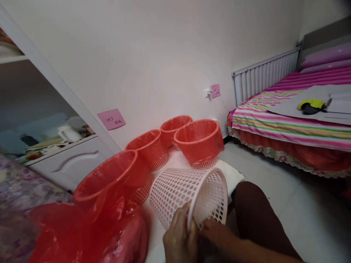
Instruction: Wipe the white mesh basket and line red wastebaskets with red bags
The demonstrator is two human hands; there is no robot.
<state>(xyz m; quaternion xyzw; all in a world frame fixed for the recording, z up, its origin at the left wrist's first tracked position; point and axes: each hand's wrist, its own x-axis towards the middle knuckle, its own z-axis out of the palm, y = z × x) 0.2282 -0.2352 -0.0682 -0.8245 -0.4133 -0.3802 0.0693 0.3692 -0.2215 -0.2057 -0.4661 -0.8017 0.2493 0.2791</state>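
Left hand (179,237) clamped on pink basket (189,197) rim; right hand (212,228) apparently pinching same rim, fingers hidden. Light, springy mesh, probably brittle; rim stiffest hold.

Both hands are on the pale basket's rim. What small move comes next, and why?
Probably tip the pale basket upright: it lies on its side, the left hand and right hand gripping its rim, while the red baskets stand upright wearing red bags.

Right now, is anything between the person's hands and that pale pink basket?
Nothing visible. The left hand and right hand both grip the rim of the pale pink basket, which lies tipped on its side. The red bag-lined baskets stand apart behind it.
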